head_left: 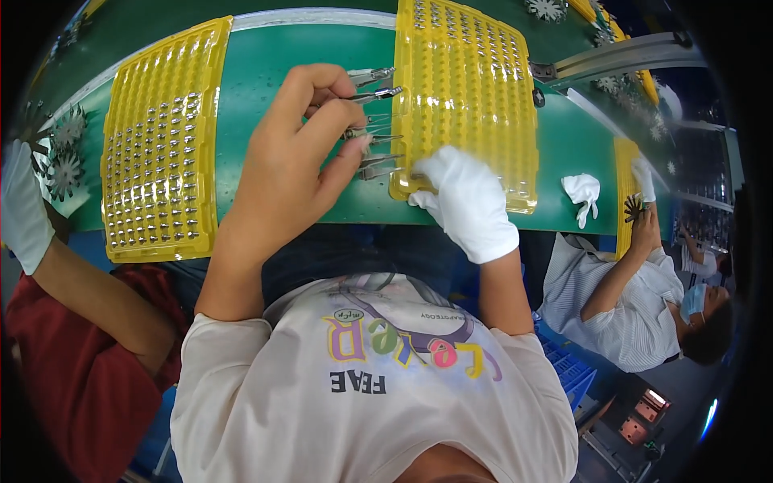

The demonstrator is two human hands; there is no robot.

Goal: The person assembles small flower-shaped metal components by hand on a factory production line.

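I have my left grip, a bare hand, clamped on several slim metal pieces, tips pointing right. Just right of it, on the green surface, lies a yellow tray. My white-gloved right grip blurs at that tray's near edge; I cannot tell whether it is closed. Left of both grips lies a second yellow tray.
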